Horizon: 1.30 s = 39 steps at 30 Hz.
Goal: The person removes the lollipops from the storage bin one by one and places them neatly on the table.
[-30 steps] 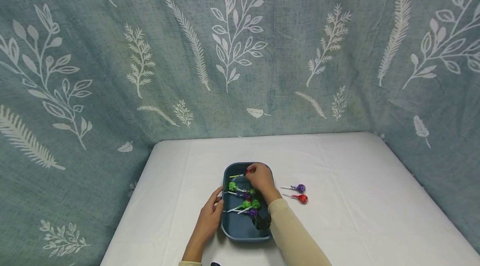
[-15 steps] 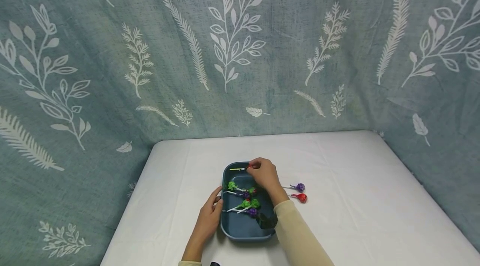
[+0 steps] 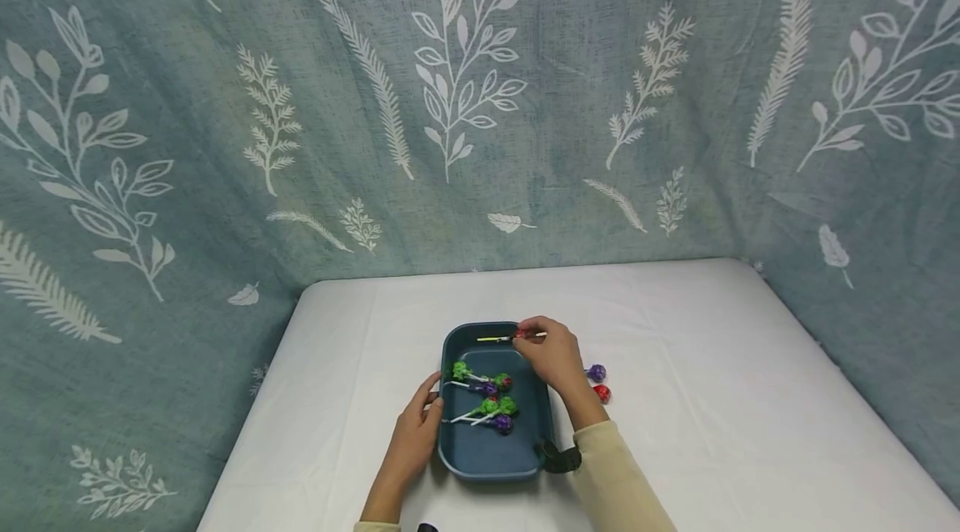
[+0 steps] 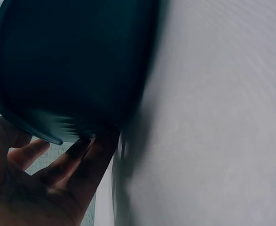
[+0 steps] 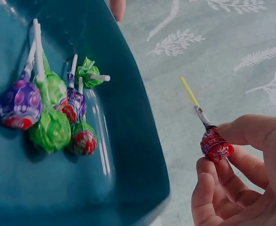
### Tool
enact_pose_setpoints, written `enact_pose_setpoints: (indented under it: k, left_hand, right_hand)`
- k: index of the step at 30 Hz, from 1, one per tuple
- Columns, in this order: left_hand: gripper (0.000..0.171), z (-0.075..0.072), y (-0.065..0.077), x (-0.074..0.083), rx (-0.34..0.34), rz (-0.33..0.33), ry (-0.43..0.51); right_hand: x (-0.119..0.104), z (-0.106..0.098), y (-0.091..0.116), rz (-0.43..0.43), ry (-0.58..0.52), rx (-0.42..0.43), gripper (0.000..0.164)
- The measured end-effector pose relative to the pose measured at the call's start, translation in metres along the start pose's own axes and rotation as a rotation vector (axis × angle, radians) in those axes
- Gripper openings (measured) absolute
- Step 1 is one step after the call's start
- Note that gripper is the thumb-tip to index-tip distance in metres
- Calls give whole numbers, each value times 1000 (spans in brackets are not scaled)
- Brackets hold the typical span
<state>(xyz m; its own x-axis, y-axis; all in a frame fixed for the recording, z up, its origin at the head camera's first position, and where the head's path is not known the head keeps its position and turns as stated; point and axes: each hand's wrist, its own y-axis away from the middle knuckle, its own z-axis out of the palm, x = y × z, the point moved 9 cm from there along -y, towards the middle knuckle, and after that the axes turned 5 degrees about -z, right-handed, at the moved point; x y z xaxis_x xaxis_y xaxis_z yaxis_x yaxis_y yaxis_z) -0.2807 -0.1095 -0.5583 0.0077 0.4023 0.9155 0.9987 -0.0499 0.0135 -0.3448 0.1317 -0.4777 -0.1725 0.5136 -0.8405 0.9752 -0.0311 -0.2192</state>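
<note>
Between thumb and fingertips, my right hand (image 3: 552, 351) pinches a red-wrapped lollipop (image 5: 216, 145) by its candy head, its yellow stick (image 5: 189, 91) pointing away. In the head view this lollipop is over the far end of a blue tray (image 3: 480, 457). My left hand (image 3: 415, 436) lies along the tray's left side, fairly straight fingers (image 4: 93, 165) touching the outer wall. Inside the tray lie several lollipops in two groups, among them a purple one (image 5: 20, 104) and a green one (image 5: 51, 131).
On the white table (image 3: 697, 399) right of the tray lie a purple lollipop (image 3: 597, 372) and a red lollipop (image 3: 603, 393), partly behind my right wrist. A black strap (image 3: 558, 457) is at the right sleeve. Patterned fabric (image 3: 480, 98) hangs behind the table.
My right hand has lifted the red lollipop from the tray's far end and moved right toward the rim. The left hand has stayed at the tray's side.
</note>
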Motion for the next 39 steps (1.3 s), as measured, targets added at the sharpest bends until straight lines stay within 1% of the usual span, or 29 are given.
enact_pose_setpoints:
  k: [6,11,16,22,30,34,39]
  left_hand:
    - [45,-2,0,1,-1,12,2]
    - [45,0,0,-1,-6,15,6]
    - [45,2,0,-3,-8,14,3]
    - [45,2,1,-3,-4,9,-5]
    - [45,2,2,-1,-12,8,9]
    - [45,1,2,-1,-11,3,3]
    - [45,0,0,0,-1,8,-9]
  right_hand:
    - [5,-21,14,-49,-2,73,22]
    - [15,-38,25,-63,2,126,22]
    - [31,-53,37,-48,-24,179,22]
    - [46,-68,57,-11,3,227,24]
    - [63,-80,73,0,-13,268,26]
    - [70,-83,78,12,-2,261,24]
    - [77,-84,81,37,37,243,26]
